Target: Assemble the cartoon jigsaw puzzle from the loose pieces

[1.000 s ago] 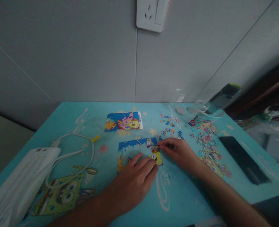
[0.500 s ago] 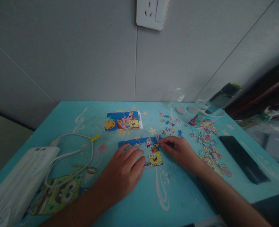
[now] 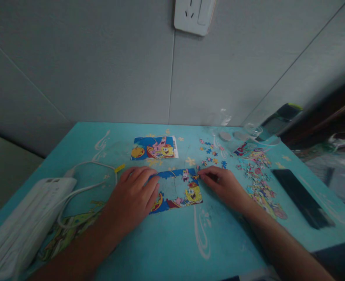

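Turquoise and cartoon-printed, our surface spreads before us. Along its near left edge lies a white power strip with a looped cable. Mid-surface is a partly built puzzle, bare in its middle. Our left hand lies palm down over its left end; we cannot tell whether those fingers grasp anything. Our right hand brings thumb and forefinger together at its right border; whether they pinch a piece, we cannot tell. Toward the right edge, loose pieces lie beside a long black object. Nearer the far edge rests a picture card. Beyond, a grey wall carries a white socket.
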Available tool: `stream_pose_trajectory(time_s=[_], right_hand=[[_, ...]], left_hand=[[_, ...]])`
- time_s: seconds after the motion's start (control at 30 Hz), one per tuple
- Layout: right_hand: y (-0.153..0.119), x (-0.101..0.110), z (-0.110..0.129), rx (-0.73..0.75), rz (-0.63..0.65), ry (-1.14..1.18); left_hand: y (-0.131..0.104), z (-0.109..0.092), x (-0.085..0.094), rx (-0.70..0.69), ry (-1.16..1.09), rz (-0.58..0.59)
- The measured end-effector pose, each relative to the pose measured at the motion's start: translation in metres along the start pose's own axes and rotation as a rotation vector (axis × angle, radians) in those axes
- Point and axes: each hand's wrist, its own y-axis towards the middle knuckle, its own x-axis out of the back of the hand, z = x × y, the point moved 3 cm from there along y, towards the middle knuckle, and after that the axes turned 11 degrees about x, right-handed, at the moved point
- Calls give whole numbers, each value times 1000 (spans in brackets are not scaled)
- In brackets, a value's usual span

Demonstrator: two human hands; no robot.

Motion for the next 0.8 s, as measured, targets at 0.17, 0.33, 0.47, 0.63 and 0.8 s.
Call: stream_pose_trajectory(time_s=[0.17,0.33,0.47,0.63,0.8], right_hand=[[0,1,1,13,-16,-16],[0,0,-1,10,-7,1],[1,1,1,16,-5,-3],[1,2,2,21,-15,-17],[1,4,6,22,-15,2]], left_hand=[[1,5,3,25,23,-17],[2,8,2,34,34,8],[2,12,2,35,47,4],[5,25,6,78,98,-19],[7,40,10,118,126,-29]])
